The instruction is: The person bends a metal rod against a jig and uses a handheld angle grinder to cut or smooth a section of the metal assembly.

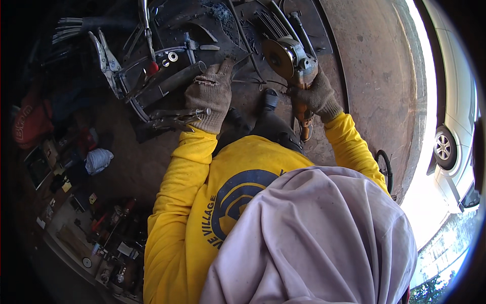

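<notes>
My right hand (pixel 319 93), in a brown knitted glove, is wrapped round the orange body of an angle grinder (pixel 305 76). The grinder's round disc (pixel 277 59) points away from me and to the left. My left hand (pixel 210 96), gloved too, is partly curled beside the open end of a grey metal tube (pixel 174 81). A dark thin piece shows past its fingertips, but what the fingers hold is unclear. A curved metal frame (pixel 121 83) lies round the tube. Locking pliers (pixel 174 117) grip the frame near my left wrist, and another pair of locking pliers (pixel 105 55) sits at its far left.
A dark metal work surface (pixel 324 40) carries rods (pixel 271 24), scraps and a bent cable (pixel 248 45). A bundled pale cloth (pixel 98 160) and a red bag (pixel 33 121) lie left. Tools and parts (pixel 116 228) crowd the lower left. A car (pixel 455 101) stands outside at right.
</notes>
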### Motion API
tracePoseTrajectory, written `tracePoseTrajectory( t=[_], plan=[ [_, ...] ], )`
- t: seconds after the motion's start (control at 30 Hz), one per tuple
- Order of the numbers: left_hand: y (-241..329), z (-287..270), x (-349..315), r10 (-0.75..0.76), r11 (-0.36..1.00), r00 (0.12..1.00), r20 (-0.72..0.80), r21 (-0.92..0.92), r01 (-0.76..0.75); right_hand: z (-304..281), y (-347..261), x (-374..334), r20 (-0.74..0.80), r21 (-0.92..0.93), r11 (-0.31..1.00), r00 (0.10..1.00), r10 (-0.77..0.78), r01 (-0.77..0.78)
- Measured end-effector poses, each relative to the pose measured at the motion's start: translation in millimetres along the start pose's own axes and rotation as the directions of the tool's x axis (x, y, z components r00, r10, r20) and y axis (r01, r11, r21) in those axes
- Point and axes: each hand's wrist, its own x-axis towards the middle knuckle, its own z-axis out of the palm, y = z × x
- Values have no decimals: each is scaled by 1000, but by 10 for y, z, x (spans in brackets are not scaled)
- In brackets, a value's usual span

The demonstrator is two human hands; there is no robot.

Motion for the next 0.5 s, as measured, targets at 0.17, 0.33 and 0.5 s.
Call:
tracePoseTrajectory(
  t=[0.17, 0.33, 0.5],
  plan=[
    [-2, 26, -19, -10, 999, 999, -36, -33, 9, 45, -87, 29, 4, -87, 995, 999, 41, -40],
    [16, 21, -13, -1, 1000, 999, -44, 12, 1, 78, -114, 34, -5, -120, 991, 998, 56, -56],
    [33, 47, 0, 36, 998, 989, -145, 48, -29, 81, -75, 39, 17, -118, 993, 999, 30, -28]
  ],
)
